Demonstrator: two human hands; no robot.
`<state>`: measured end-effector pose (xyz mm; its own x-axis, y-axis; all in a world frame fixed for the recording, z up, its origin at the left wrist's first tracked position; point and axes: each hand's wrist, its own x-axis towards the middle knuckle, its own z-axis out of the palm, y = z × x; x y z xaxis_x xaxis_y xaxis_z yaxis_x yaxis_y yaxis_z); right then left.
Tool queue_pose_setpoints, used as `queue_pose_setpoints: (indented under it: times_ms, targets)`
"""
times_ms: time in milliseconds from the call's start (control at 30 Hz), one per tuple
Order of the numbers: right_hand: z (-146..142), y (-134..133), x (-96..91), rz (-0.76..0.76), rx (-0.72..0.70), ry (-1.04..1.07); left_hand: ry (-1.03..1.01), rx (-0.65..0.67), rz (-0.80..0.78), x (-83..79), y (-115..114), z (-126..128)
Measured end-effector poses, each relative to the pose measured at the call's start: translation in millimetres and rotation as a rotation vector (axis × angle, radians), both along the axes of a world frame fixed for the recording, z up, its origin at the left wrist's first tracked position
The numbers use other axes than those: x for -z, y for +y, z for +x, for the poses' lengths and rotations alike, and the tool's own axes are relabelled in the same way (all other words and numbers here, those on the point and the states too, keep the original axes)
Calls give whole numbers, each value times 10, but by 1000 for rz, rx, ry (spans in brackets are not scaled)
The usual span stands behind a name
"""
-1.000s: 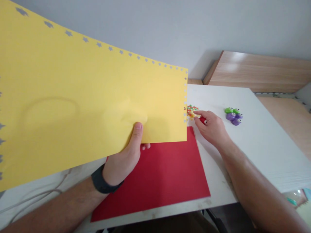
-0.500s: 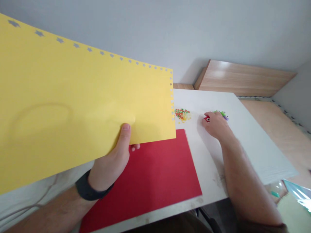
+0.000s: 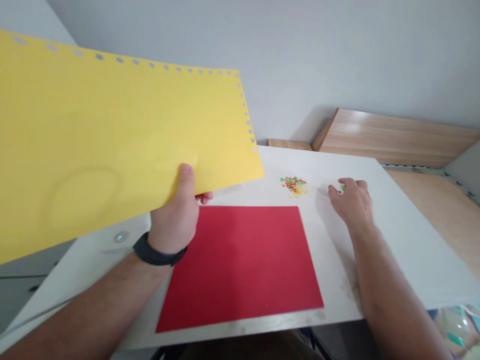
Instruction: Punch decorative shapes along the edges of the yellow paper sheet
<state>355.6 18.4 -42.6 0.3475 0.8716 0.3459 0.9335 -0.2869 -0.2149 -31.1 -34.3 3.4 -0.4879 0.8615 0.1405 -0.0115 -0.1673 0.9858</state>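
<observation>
My left hand, with a dark band on the wrist, pinches a large yellow sheet of paper at its lower edge, thumb in front and fingers behind. A row of small punched holes, some star-shaped, runs along the sheet's top and right edges. My right hand is at the right of the table, thumb and fingers curved and apart. Part of a small green object with a dark eye spot shows between them; the hand hides the rest, so I cannot tell whether they touch.
Red sheets lie stacked near the front edge of the white table. Small green, red and yellow paper bits form a pile behind them. A slanted wooden panel stands at the back. Clear plastic shows at lower right.
The red object with an eye no longer shows in my right hand, whose fingers have spread. My view has shifted left, and the yellow sheet appears higher, uncovering more of the red stack.
</observation>
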Motion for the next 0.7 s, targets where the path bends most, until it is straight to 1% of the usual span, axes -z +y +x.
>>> queue_pose_setpoints:
  times_ms: [33,67,100,167,200,267,367,433,500,533,567,600,633,700]
  targets:
    - [25,12,32,30,-23,-3,-54,-15,47,8,17,1]
    - [51,30,66,50,-49,-10,-69,-34,96,16,32,3]
    - [79,51,102,54,-85,-22,-81,-25,128,22,45,6]
    - [147,98,174,9,-144,-64,-97,-18,181,28,67,12]
    - [191,119,208,-25,-149,-84,-103,-11,198,27,78,15]
    - [297,152,262,-93,-108,-110,-120,-30,246,24,99,20]
    - [441,169,289,-107,-17,-96,-158,-28,321,23,133,22]
    - [451,164,269,-29,20,-71,-184,-59,337,32,156,22]
    - [342,154,233,91,-11,-40,-215,-71,304,49,181,23]
    - [239,145,214,134,-62,-26,-235,-83,290,60,196,24]
    - [107,133,197,151,-147,-10,-253,-115,290,74,214,26]
    - [-50,115,181,150,-259,15,-270,-84,273,88,233,27]
    - [-227,90,167,136,-395,45,-289,-129,289,102,252,28]
    - [-616,25,136,87,-668,75,-267,-117,270,127,287,26]
